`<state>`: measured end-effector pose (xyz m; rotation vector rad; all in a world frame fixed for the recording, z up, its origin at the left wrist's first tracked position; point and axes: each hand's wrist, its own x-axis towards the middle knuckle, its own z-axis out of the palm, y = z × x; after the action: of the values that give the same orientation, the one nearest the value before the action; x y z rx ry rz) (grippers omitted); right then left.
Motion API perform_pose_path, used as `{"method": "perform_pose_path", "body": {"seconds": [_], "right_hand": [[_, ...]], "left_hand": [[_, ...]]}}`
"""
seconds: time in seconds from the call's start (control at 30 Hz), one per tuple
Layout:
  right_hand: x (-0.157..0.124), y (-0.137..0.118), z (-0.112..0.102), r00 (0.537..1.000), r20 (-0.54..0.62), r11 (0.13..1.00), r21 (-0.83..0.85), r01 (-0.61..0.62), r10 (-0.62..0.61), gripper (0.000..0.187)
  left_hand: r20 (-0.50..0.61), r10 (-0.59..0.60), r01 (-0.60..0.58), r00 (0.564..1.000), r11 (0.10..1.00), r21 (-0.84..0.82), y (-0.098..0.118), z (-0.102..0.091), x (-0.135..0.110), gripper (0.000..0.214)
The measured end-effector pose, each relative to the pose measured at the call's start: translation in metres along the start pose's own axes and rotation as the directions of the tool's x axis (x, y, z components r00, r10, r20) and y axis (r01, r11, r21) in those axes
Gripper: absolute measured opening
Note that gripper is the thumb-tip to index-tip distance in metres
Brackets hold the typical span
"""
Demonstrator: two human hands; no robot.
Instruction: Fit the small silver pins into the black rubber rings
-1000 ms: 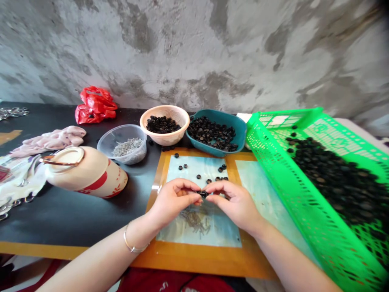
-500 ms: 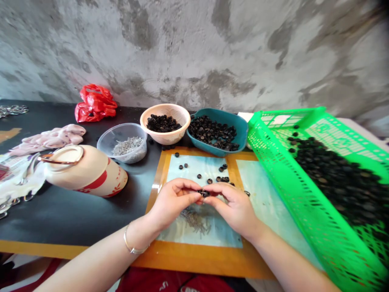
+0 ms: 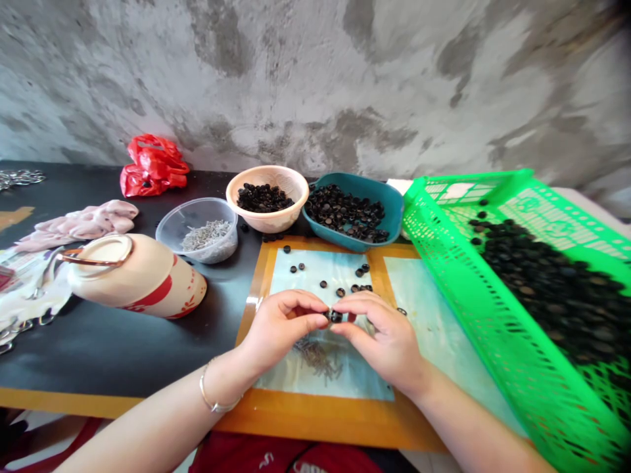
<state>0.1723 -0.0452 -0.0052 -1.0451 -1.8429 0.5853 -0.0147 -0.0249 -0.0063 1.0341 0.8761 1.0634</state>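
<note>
My left hand (image 3: 280, 327) and my right hand (image 3: 382, 332) meet over the pale work mat (image 3: 340, 378), fingertips pinched together on a small black round part (image 3: 336, 316). A heap of thin metal pins (image 3: 319, 358) lies on the mat just under my hands. Several loose black parts (image 3: 340, 284) are scattered on the mat beyond my fingers. A metal bangle sits on my left wrist.
A green plastic basket (image 3: 463, 289) full of black parts fills the right side. Behind the mat stand a teal tray (image 3: 392, 207) and a beige bowl (image 3: 269, 223) of black parts, and a clear tub (image 3: 170, 230) of pins. A cream jar (image 3: 148, 279) lies at left; a red bag (image 3: 150, 167) sits by the wall.
Both hands stay pinched on the black part. The fingers have shifted slightly around it and the view has moved a little.
</note>
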Motion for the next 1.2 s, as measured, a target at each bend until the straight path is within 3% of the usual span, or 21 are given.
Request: {"method": "perform_pose_path", "body": {"seconds": [0.73,0.93,1.2], "right_hand": [[-0.0008,0.0039,-0.0006,0.992,0.017,0.992,-0.012,0.123,-0.123,0.023],[0.0004,0.0061,0.0001,0.993,0.042,0.994,0.011,0.109,-0.110,0.021],[-0.0052,0.0019,0.0025,0.999,0.027,0.999,0.022,-0.025,0.024,0.015]], "left_hand": [[0.018,0.051,-0.053,0.999,0.993,0.108,0.0017,0.0009,-0.0014,0.012],[0.028,-0.009,0.007,1.000,0.998,0.056,0.0017,0.0019,-0.0013,0.009],[0.054,-0.178,0.183,0.982,0.980,-0.083,-0.0020,0.0013,-0.0007,0.016]]}}
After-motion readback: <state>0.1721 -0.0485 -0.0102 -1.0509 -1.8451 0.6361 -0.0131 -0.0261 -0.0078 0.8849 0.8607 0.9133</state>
